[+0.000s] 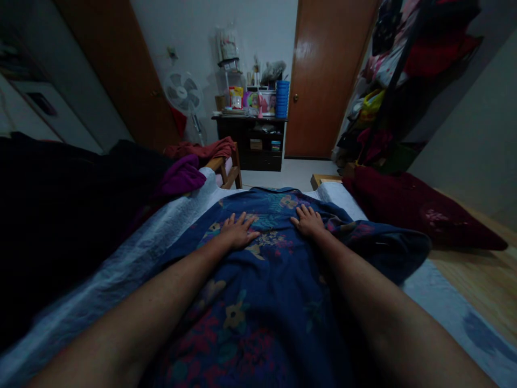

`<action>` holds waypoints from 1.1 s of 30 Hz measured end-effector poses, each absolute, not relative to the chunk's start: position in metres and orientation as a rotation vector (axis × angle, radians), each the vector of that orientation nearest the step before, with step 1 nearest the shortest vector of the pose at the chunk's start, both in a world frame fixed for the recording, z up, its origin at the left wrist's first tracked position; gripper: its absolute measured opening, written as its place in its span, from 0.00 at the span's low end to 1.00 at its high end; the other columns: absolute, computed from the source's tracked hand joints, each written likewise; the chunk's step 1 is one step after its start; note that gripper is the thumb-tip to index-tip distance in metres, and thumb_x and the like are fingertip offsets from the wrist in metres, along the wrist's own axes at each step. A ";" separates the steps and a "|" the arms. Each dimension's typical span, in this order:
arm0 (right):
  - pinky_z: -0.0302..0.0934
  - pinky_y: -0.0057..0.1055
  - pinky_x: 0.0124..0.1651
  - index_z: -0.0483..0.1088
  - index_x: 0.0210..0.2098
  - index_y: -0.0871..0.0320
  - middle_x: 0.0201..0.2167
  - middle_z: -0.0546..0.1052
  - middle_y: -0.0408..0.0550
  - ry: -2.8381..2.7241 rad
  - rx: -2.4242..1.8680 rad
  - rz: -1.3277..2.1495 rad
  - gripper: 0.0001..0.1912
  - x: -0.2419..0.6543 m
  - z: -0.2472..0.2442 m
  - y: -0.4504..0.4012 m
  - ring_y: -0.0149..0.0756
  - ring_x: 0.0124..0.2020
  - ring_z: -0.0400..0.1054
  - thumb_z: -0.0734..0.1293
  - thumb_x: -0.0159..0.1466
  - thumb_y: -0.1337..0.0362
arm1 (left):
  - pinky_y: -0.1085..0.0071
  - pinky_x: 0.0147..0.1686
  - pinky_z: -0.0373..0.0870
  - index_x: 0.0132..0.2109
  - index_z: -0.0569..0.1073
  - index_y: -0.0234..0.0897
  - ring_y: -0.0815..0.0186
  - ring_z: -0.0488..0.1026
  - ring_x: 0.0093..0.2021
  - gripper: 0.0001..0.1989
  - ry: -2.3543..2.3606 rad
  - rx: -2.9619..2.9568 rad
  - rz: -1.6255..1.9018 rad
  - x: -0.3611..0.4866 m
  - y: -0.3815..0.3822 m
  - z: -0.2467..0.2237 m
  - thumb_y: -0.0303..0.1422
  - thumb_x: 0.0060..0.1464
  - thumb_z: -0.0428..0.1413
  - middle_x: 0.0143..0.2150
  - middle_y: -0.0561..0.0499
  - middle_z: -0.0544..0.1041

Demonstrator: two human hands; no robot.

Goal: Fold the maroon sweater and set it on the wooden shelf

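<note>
A dark blue garment (pixel 283 269) with a flower print, apparently a shirt, lies spread over a pale sheet (pixel 161 231). My left hand (pixel 238 231) rests flat on the left part of the cloth, fingers spread. On the right part lies my right hand (pixel 308 221), also flat with its fingers apart. Neither hand grips the fabric. A sleeve-like part of the garment reaches out to the right, past my right forearm. The far edge of the cloth curves beyond both hands.
Dark clothes (pixel 81 215) and a purple cloth (pixel 181 175) are heaped at the left. A maroon cushion-like item (pixel 412 210) lies at the right. Farther off stand a fan (pixel 182 91), a dark cabinet (pixel 230 141), a brown door (pixel 331 81) and a rack of hanging clothes (pixel 383 91).
</note>
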State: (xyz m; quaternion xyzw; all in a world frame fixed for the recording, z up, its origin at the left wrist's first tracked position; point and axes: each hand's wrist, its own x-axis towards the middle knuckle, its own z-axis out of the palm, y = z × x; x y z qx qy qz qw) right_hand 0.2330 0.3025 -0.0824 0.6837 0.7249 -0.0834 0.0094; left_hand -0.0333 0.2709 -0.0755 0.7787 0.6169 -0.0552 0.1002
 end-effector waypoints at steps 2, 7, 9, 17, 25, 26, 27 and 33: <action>0.37 0.49 0.65 0.46 0.68 0.59 0.70 0.44 0.57 2.130 2.231 -0.254 0.35 0.238 -0.076 0.297 0.49 0.69 0.36 0.48 0.68 0.45 | 0.41 0.60 0.45 0.69 0.49 0.50 0.34 0.42 0.68 0.42 1.904 2.203 -0.267 -0.038 0.265 -0.065 0.62 0.52 0.41 0.72 0.43 0.45; 0.36 0.50 0.65 0.62 0.60 0.62 0.67 0.53 0.60 2.158 2.191 -0.082 0.27 0.240 -0.050 0.268 0.53 0.68 0.41 0.55 0.67 0.54 | 0.36 0.57 0.47 0.68 0.51 0.52 0.32 0.45 0.67 0.43 1.998 2.064 -0.301 -0.058 0.250 -0.051 0.65 0.49 0.40 0.71 0.41 0.47; 0.37 0.47 0.66 0.68 0.55 0.61 0.65 0.58 0.59 2.172 2.179 -0.001 0.21 0.251 -0.031 0.258 0.53 0.67 0.43 0.58 0.66 0.60 | 0.36 0.56 0.51 0.67 0.55 0.51 0.34 0.50 0.65 0.40 2.030 2.016 -0.266 -0.077 0.249 -0.049 0.63 0.52 0.39 0.71 0.42 0.49; 0.64 0.47 0.44 0.73 0.47 0.66 0.48 0.74 0.68 1.781 2.372 -0.189 0.23 0.345 0.052 0.237 0.59 0.48 0.70 0.66 0.60 0.55 | 0.59 0.50 0.65 0.61 0.62 0.37 0.49 0.69 0.54 0.30 2.236 2.033 -0.076 -0.152 0.249 -0.041 0.46 0.55 0.50 0.57 0.37 0.70; 0.69 0.34 0.34 0.69 0.50 0.63 0.47 0.75 0.61 1.862 2.500 -0.896 0.40 0.420 0.053 0.176 0.50 0.42 0.73 0.70 0.49 0.39 | 0.58 0.44 0.67 0.64 0.59 0.43 0.47 0.71 0.50 0.33 2.133 2.075 -0.163 -0.141 0.241 -0.025 0.45 0.53 0.53 0.56 0.38 0.71; 0.69 0.34 0.33 0.66 0.54 0.62 0.50 0.74 0.61 1.835 2.549 -0.999 0.43 0.421 0.053 0.165 0.50 0.44 0.72 0.71 0.48 0.40 | 0.57 0.44 0.67 0.62 0.64 0.43 0.46 0.71 0.49 0.28 2.161 2.138 -0.133 -0.139 0.240 -0.020 0.43 0.55 0.50 0.55 0.38 0.70; 0.70 0.34 0.33 0.62 0.58 0.61 0.53 0.71 0.62 1.821 2.590 -1.117 0.46 0.422 0.053 0.156 0.50 0.45 0.72 0.72 0.47 0.41 | 0.56 0.44 0.67 0.58 0.68 0.41 0.46 0.71 0.49 0.23 2.202 2.197 -0.099 -0.138 0.240 -0.016 0.41 0.57 0.48 0.55 0.38 0.70; 0.70 0.31 0.38 0.56 0.59 0.60 0.55 0.68 0.63 1.913 2.870 -1.480 0.47 0.418 0.031 0.121 0.47 0.47 0.71 0.76 0.45 0.52 | 0.42 0.58 0.49 0.47 0.75 0.29 0.44 0.57 0.61 0.17 2.238 2.531 0.072 -0.110 0.226 -0.004 0.25 0.58 0.44 0.59 0.35 0.65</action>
